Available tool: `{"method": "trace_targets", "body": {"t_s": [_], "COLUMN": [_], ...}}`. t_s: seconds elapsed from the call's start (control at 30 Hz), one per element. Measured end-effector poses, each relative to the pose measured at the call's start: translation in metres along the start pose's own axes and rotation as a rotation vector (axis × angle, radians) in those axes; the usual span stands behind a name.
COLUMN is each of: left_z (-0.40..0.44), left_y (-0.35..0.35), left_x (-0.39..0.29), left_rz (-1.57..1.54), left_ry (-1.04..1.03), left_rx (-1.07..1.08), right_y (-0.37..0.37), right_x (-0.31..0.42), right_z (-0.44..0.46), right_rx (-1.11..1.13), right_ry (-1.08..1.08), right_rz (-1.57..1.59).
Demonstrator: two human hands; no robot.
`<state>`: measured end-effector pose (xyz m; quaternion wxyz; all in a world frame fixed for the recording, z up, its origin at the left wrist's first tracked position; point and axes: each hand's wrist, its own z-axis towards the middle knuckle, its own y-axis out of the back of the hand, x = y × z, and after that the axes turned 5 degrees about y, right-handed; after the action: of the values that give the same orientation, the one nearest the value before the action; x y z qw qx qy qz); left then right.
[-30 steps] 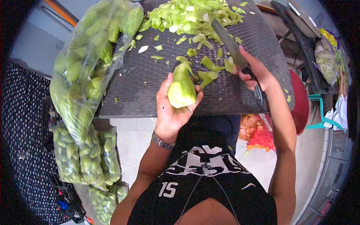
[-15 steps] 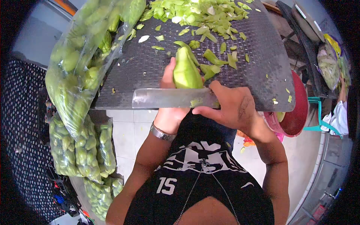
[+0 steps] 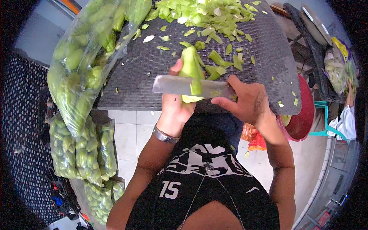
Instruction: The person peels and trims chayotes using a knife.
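- My left hand (image 3: 177, 109) was closed around a pale-green, pear-shaped, ridged vegetable (image 3: 188, 67), cradling it above the near edge of the dark, woven-textured bench (image 3: 142, 86). Its narrow end pointed to 12 o'clock and its broad end towards me.
- My right hand (image 3: 251, 101) gripped the handle end of a wide, grey, metal-bladed knife (image 3: 165, 84). The blade lay across the vegetable, its tip towards 9 o'clock, with a green strip of peel (image 3: 196, 87) over it.
- From the vegetable, a heap of pale-green peelings (image 3: 203, 16) lay at 12 o'clock, a big clear plastic bag of green vegetables (image 3: 74, 61) at 10, and a round red tub (image 3: 303, 111) between 3 and 4.
- I judged the vegetable light enough for one palm and stiff, so it would bear a firm squeeze without denting much. The peeled faces looked moist and probably slick, while the ridges promised better bite.
- The best hold, to my mind, was low round the broad end, fingers wrapped on the sides and the thumb clear of the blade. The narrow end offered less to grasp.
- The peel strip seemed thin, limp and easily torn.
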<state>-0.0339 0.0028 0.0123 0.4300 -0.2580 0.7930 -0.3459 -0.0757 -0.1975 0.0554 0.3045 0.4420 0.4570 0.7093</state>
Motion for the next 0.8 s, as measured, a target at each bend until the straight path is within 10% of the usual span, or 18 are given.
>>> {"method": "trace_targets", "body": {"t_s": [0.8], "left_z": [-0.001], "left_y": [-0.016], "left_x": [0.015], "left_rz": [-0.013], "left_ry": [-0.009], "left_rx": [0.019], "right_y": [0.001], "right_x": [0.006], "right_z": [-0.003], "right_rx": [0.058], "right_ry": [0.047], "right_rz": [-0.02]}}
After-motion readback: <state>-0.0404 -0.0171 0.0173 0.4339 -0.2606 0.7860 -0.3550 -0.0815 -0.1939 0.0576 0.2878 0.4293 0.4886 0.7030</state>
